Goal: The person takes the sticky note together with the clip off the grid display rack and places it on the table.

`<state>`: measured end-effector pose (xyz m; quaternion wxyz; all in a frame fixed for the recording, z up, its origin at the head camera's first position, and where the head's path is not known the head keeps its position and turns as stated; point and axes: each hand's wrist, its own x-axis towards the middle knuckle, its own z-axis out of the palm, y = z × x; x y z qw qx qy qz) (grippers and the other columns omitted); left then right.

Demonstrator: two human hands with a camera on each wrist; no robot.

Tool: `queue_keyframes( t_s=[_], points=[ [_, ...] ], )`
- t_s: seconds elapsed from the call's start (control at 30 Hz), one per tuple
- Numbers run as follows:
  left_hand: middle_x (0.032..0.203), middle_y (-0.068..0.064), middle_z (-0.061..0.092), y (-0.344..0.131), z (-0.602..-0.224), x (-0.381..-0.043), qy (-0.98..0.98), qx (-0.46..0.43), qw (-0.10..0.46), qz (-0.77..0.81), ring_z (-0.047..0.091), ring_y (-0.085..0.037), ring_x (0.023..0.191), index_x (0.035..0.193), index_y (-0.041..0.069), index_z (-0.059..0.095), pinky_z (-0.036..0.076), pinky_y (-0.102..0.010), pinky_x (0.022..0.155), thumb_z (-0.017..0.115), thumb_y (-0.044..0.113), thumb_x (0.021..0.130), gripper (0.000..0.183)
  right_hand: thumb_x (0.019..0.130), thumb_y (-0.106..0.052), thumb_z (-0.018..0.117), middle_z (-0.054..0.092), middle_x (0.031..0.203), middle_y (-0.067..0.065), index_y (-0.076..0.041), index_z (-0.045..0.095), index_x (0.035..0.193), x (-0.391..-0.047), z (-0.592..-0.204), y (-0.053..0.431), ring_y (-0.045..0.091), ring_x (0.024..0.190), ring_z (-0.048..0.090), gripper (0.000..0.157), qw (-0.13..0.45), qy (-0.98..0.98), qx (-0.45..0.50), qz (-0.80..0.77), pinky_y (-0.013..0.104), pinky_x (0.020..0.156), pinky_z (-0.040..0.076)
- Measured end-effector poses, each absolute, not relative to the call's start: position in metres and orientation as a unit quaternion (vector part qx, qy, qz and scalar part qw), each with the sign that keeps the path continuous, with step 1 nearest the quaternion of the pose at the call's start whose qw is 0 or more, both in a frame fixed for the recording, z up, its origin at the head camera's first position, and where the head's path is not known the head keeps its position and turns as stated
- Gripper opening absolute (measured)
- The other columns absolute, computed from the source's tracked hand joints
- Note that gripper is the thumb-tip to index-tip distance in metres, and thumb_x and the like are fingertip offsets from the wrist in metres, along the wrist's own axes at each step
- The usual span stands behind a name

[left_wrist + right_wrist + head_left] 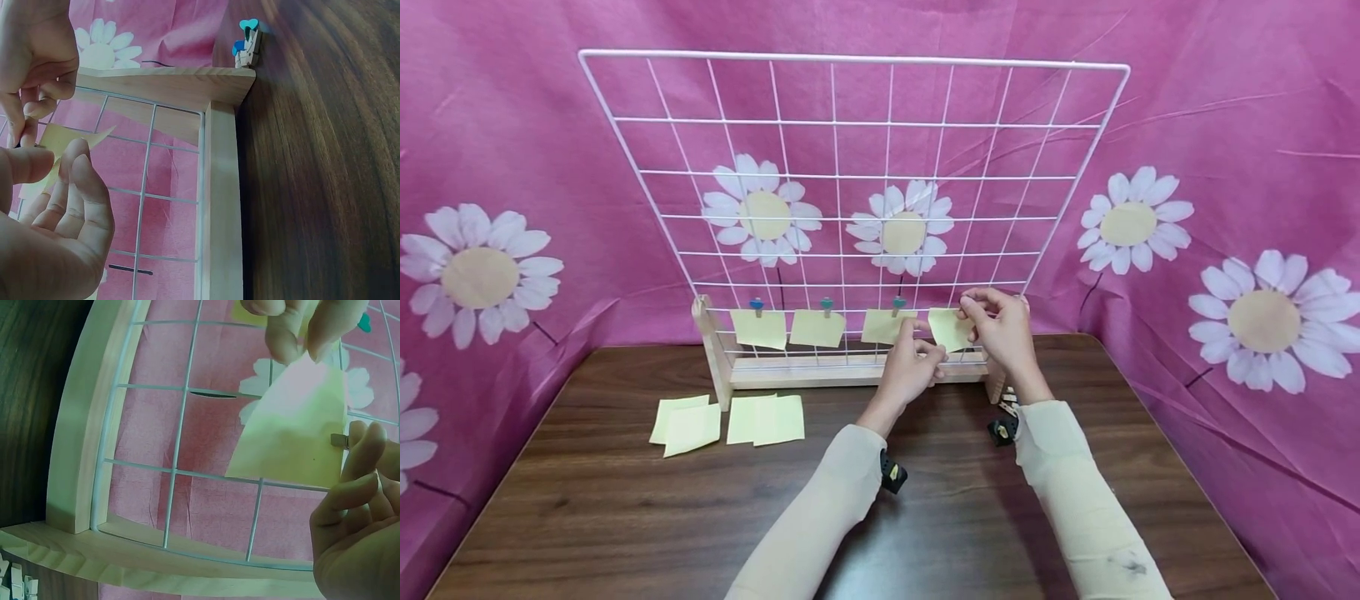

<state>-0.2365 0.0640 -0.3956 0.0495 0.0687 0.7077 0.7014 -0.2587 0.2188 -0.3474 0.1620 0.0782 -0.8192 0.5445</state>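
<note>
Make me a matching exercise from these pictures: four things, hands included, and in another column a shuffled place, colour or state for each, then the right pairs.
1. Left hand
2. Right hand
3. Leftmost clip on the wire grid
4. Loose notes

A. blue heart
B. lying on the table
C. holds a clip at a note's edge
D. pinches a corner of that note

Pairs: 1-D, 2-C, 3-A, 4-B

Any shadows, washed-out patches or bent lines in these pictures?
Head view: shadow on the table beside the right sleeve; left wrist view: dim, muted colours; right wrist view: the held note looks washed out near its top, the wooden bar curved.
</note>
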Motion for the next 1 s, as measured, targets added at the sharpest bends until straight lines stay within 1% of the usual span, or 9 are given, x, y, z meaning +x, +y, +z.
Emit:
queue_keyframes(
  t_s=[0.1,0.2,0.3,0.4,0.5,0.67,0.7,0.87,1.0],
  points=[
    [0.089,-0.012,0.07,0.064,-0.395,-0.237,0.707,0.069,0.048,0.702,0.069,-0.044,0.078,0.129,0.008,0.046,0.054,-0.027,0.054,0.061,0.004,0.098,0.034,0.1,-0.007,0.064,0.07,0.092,0.029,0.01,0.066,0.113,-0.258,-0.348,0.217,0.015,0.047,0.056,0.022,0.161,-0.812,0.073,0.555,0.024,0.046,0.051],
    [0.088,-0.011,0.07,0.063,-0.394,-0.236,0.711,0.072,0.04,0.699,0.068,-0.029,0.066,0.128,0.007,0.047,0.054,-0.027,0.054,0.06,0.001,0.097,0.034,0.1,-0.006,0.063,0.069,0.093,0.03,0.011,0.063,0.113,-0.257,-0.349,0.216,0.019,0.048,0.056,0.021,0.16,-0.806,0.074,0.564,0.023,0.045,0.05],
    [0.087,-0.011,0.071,0.062,-0.394,-0.237,0.726,0.077,0.027,0.683,0.066,-0.017,0.061,0.127,0.006,0.048,0.055,-0.026,0.056,0.06,0.0,0.096,0.034,0.101,-0.005,0.061,0.066,0.093,0.032,0.011,0.061,0.114,-0.256,-0.349,0.214,0.018,0.047,0.055,0.02,0.157,-0.801,0.083,0.572,0.022,0.044,0.048],
    [0.089,-0.015,0.072,0.061,-0.396,-0.237,0.739,0.076,0.018,0.669,0.07,-0.025,0.066,0.126,0.006,0.049,0.057,-0.027,0.06,0.06,-0.002,0.094,0.035,0.102,-0.003,0.059,0.064,0.094,0.034,0.012,0.058,0.114,-0.255,-0.349,0.214,0.014,0.047,0.053,0.02,0.151,-0.798,0.094,0.575,0.023,0.044,0.048],
    [0.091,-0.019,0.072,0.059,-0.397,-0.237,0.741,0.071,0.016,0.668,0.072,-0.032,0.072,0.124,0.004,0.051,0.061,-0.034,0.066,0.06,-0.003,0.093,0.033,0.102,-0.003,0.057,0.063,0.093,0.032,0.012,0.056,0.112,-0.254,-0.348,0.213,0.011,0.047,0.052,0.018,0.148,-0.802,0.101,0.57,0.024,0.044,0.049],
    [0.089,-0.021,0.07,0.057,-0.399,-0.235,0.724,0.069,0.015,0.686,0.069,-0.024,0.069,0.117,0.0,0.055,0.061,-0.048,0.074,0.059,-0.005,0.093,0.025,0.103,-0.003,0.056,0.063,0.089,0.026,0.009,0.056,0.107,-0.254,-0.35,0.213,0.01,0.048,0.053,0.012,0.161,-0.815,0.098,0.548,0.027,0.044,0.05],
    [0.088,-0.021,0.07,0.056,-0.399,-0.235,0.721,0.07,0.013,0.689,0.069,-0.027,0.071,0.116,-0.001,0.056,0.06,-0.05,0.075,0.059,-0.005,0.093,0.023,0.103,-0.003,0.056,0.063,0.088,0.025,0.008,0.057,0.106,-0.253,-0.35,0.212,0.01,0.048,0.053,0.011,0.163,-0.816,0.097,0.546,0.028,0.044,0.05],
    [0.084,-0.018,0.069,0.052,-0.401,-0.236,0.722,0.068,0.002,0.688,0.07,-0.041,0.081,0.109,-0.003,0.059,0.06,-0.051,0.074,0.058,-0.007,0.092,0.018,0.103,-0.003,0.056,0.063,0.087,0.025,0.008,0.058,0.104,-0.254,-0.353,0.211,0.01,0.049,0.053,0.011,0.178,-0.809,0.092,0.552,0.026,0.042,0.049],
    [0.083,-0.015,0.068,0.049,-0.402,-0.236,0.723,0.066,-0.003,0.688,0.069,-0.045,0.084,0.106,-0.003,0.06,0.06,-0.051,0.074,0.057,-0.007,0.092,0.015,0.102,0.0,0.055,0.062,0.088,0.03,0.012,0.057,0.102,-0.248,-0.347,0.206,0.014,0.05,0.054,0.012,0.183,-0.797,0.092,0.567,0.023,0.043,0.048]
  ],
)
